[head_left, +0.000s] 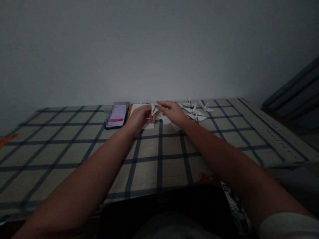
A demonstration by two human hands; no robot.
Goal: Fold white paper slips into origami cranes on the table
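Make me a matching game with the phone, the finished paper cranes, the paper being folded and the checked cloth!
Things:
1. phone
2. finished paper cranes
3. paper being folded
4. checked cloth

Places:
A. pinched between the left hand and the right hand
B. spread under everything
C. lying to the left of the hands, screen lit
D. grouped to the right of the hands

Pairs: 1-C, 2-D, 3-A, 4-B

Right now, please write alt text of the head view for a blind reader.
Both hands, left hand and right hand, fold a small white paper piece over a checked grey cloth. Finished white paper cranes lie to the right, a black phone to the left.
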